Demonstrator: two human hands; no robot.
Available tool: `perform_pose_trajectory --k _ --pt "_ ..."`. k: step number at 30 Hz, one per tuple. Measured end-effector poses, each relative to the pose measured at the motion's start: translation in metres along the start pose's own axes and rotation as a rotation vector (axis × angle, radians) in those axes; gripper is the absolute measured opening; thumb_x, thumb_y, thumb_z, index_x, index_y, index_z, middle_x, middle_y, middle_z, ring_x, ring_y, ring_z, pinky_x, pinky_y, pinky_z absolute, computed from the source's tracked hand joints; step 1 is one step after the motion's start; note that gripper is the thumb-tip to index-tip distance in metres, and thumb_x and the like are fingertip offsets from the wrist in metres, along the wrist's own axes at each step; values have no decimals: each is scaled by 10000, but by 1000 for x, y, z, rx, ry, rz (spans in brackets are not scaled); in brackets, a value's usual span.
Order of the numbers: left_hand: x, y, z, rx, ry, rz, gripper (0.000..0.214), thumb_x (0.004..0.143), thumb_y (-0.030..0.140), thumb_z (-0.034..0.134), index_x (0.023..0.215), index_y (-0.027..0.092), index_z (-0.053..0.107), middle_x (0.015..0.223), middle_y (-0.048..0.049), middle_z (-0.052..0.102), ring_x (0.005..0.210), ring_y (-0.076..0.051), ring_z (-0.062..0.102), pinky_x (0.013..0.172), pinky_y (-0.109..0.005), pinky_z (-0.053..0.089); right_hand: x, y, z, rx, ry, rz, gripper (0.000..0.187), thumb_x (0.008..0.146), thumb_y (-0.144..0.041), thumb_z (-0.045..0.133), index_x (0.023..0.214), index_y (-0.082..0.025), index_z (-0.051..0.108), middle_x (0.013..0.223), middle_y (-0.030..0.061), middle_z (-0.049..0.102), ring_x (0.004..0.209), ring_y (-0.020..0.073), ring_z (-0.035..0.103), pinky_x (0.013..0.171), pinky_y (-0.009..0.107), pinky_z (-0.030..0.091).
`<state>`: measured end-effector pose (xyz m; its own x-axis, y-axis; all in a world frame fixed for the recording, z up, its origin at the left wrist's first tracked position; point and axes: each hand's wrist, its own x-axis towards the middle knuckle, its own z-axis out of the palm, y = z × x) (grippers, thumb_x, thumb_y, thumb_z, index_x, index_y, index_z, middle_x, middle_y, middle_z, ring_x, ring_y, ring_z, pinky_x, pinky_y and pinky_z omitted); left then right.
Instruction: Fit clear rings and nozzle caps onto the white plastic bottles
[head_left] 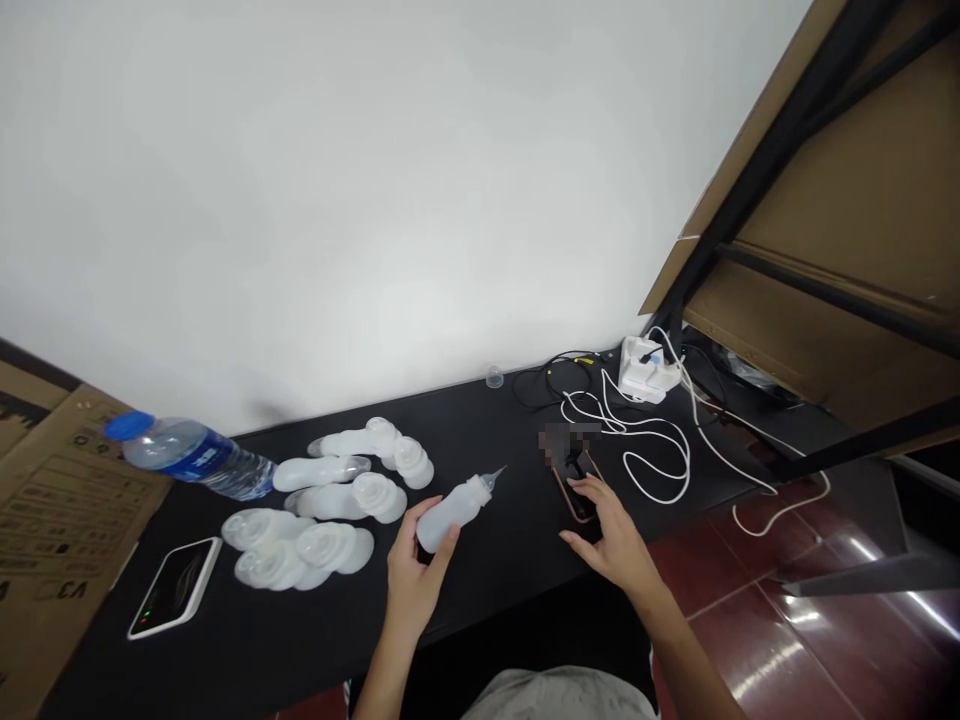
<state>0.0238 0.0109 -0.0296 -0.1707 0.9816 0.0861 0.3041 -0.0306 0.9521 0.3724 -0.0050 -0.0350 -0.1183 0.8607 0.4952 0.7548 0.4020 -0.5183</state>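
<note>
My left hand [417, 570] is closed around a white squeeze bottle [454, 512] with a clear pointed nozzle, tilted up to the right above the black table. Over the lower end of a smartphone [576, 490] is my right hand [609, 535], thumb and fingers apart, with fingertips at the screen. Part of the phone's upper end is blurred out. Left of my left hand lie several more white squeeze bottles [322, 472] with clear domed caps, some overlapping. A small clear cap [494, 377] rests near the wall.
At the left are a water bottle [202, 455] with a blue lid, a white-edged device [176, 588] and a cardboard box [64, 540]. White cables [660, 428] run from a power strip [646, 370] at the right. A dark-framed rack [795, 270] stands beyond.
</note>
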Motion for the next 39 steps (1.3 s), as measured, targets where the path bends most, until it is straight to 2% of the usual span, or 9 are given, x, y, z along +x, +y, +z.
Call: perform_pose_trajectory --k 8,13,18,21,25,29,34,36,39 --pt "-1 3 0 -5 2 -14 541 924 617 773 1318 252 702 1350 -116 751 1214 -327 739 989 -414 631 3 4 4 -37 35 93 666 964 -531 782 1490 -221 515 1507 177 647 1523 435 517 1176 674 527" --pt "-1 4 0 -6 1 -24 558 921 625 770 1318 239 705 1350 -128 753 1211 -338 742 971 -419 643 -3 7 9 -30 294 137 405 1059 -506 637 1346 -221 606 1290 160 750 1422 416 614 1136 677 543" --pt "-1 3 0 -16 -1 -16 549 931 608 763 1323 229 693 1353 -131 746 1213 -328 737 999 -425 630 1 7 7 94 521 127 384 1096 -546 556 1275 -210 605 1229 170 762 1272 382 709 1181 731 473" --pt "-1 0 1 -12 -8 -8 524 944 586 756 1331 241 683 1356 -121 739 1214 -318 729 1020 -431 613 10 4 3 143 522 144 383 1106 -537 539 1286 -204 599 1261 182 747 1291 380 702 1207 750 433" --pt "-1 -3 1 -4 -12 -6 511 947 569 759 1340 252 675 1367 -113 731 1213 -311 726 1036 -436 600 25 -1 1 178 472 83 386 1111 -503 532 1352 -204 572 1315 177 727 1262 357 723 1257 750 377" --pt "-2 -2 0 -4 -20 -8 528 943 573 762 1342 236 680 1377 -130 729 1216 -319 727 1025 -430 605 31 0 -1 82 422 37 347 1124 -528 484 1251 -230 608 1195 135 777 1197 350 755 1208 708 464" --pt "-2 -2 0 6 -18 -15 530 943 576 763 1344 238 685 1380 -130 731 1212 -322 729 1007 -428 611 14 10 -1 -8 364 135 361 1127 -576 444 1053 -264 608 1050 106 828 1301 405 713 1034 629 587" --pt "-2 -4 0 10 -13 -6 534 936 583 767 1334 235 693 1367 -131 737 1193 -322 736 994 -426 616 9 11 -2 -7 344 166 366 1127 -577 444 1022 -265 604 1057 105 837 1301 406 715 1013 609 593" --pt "-1 -5 0 16 -7 -1 548 928 598 770 1333 235 701 1358 -127 744 1180 -320 746 982 -421 624 9 8 -4 1 402 142 408 1126 -610 425 1047 -256 610 1104 126 831 1324 409 703 1046 623 576"
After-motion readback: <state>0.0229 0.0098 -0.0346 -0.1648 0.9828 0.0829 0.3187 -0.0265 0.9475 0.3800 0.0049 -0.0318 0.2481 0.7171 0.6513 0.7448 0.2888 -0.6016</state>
